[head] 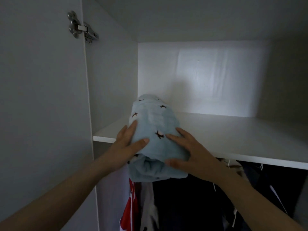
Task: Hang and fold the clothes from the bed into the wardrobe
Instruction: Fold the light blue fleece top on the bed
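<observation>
1. Left hand (128, 144) lies flat, fingers straight, against the folded blue garment's (153, 124) left side.
2. The garment's near end overhangs the edge.
3. Right hand (188, 147) presses flat on its right side.
4. The shelf (233, 135) carries its far end, above hung clothes (191, 205).
5. Likely step: shelving. Next, push it fully in.

A white wardrobe shelf (216, 130) carries a folded light-blue garment (155, 124) whose near end overhangs its front edge.
</observation>
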